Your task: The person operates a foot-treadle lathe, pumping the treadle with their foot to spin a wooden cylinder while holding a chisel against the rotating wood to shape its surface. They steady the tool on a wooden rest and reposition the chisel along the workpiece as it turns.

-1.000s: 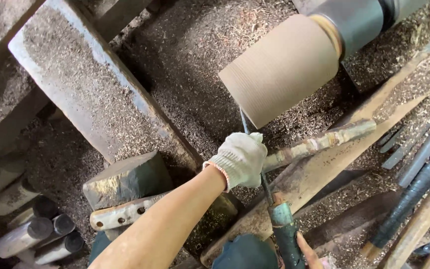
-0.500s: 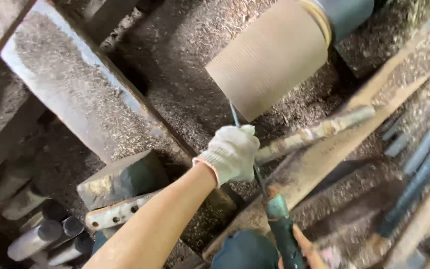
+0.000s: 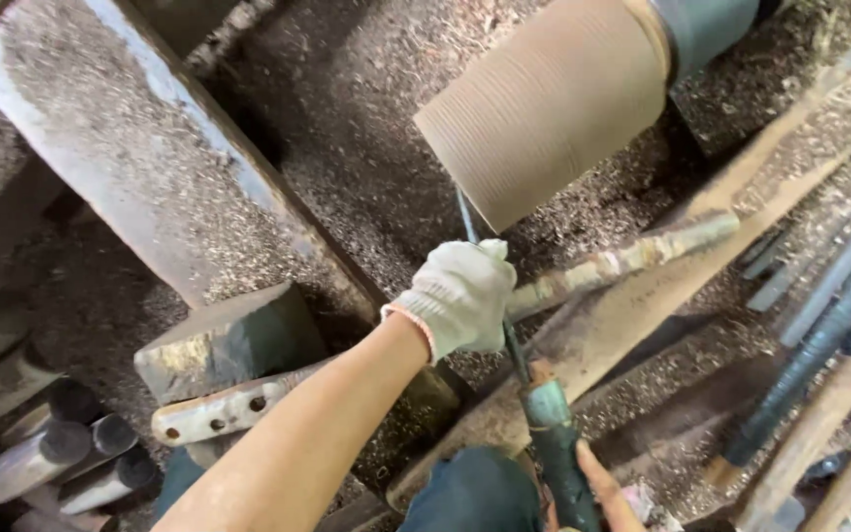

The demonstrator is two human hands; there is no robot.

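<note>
Turning chisel [image 3: 504,325]: its narrow steel blade runs from the lower edge of the wooden cylinder [image 3: 554,103], mounted on the lathe, down under the gloved left hand [image 3: 460,296], whose fingers are curled closed over the blade where it crosses the tool rest [image 3: 622,261]. The blue-green handle [image 3: 556,453] lies below, touched by the bare right hand [image 3: 608,493], only partly visible; its grip cannot be told. Sawdust [image 3: 366,148] covers the lathe bed [image 3: 120,148].
</note>
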